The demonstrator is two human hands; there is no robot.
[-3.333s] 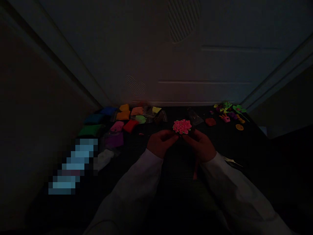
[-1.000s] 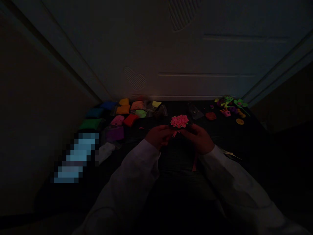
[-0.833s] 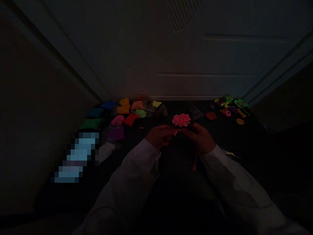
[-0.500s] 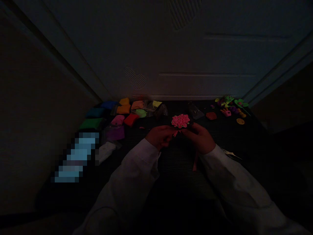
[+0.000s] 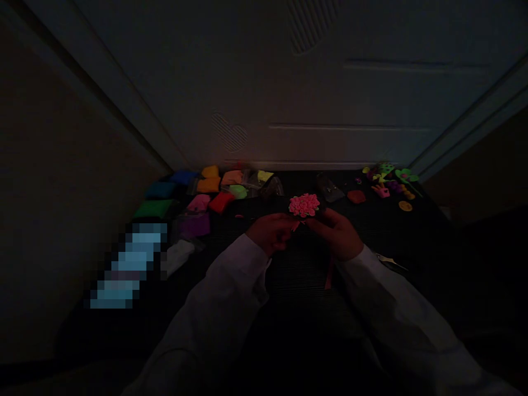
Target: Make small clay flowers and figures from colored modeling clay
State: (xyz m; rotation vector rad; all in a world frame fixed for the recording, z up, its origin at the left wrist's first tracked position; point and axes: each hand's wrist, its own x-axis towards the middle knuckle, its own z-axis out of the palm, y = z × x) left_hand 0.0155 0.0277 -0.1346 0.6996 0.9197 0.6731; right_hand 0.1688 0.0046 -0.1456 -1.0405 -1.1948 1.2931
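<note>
Between my hands is a small bouquet of pink clay-like roses (image 5: 304,205) with bits of green at its edge. My left hand (image 5: 268,231) is closed at its left side, fingers curled below the flowers. My right hand (image 5: 340,232) grips it from the right, with the thumb pointing in under the blooms. A small pink bow-like piece (image 5: 295,225) shows just beneath the roses, between the fingertips. Under my right wrist, a pink ribbon-like strip (image 5: 329,275) hangs or lies on the dark surface. Dim light hides the bouquet's lower part and most fingertips.
Bags of coloured clay, including green (image 5: 154,209), red (image 5: 221,202) and purple (image 5: 193,224), line the back left. A blurred-out bright screen (image 5: 127,267) lies left. Scissors (image 5: 391,260) rest by my right sleeve. Small clay figures (image 5: 383,179) sit back right, before a pale panel (image 5: 330,110).
Since the earliest frame, my left hand has turned and curled under the bouquet, and the pink bow-like piece has come into view. The view has tipped slightly. Over the last second little moves.
</note>
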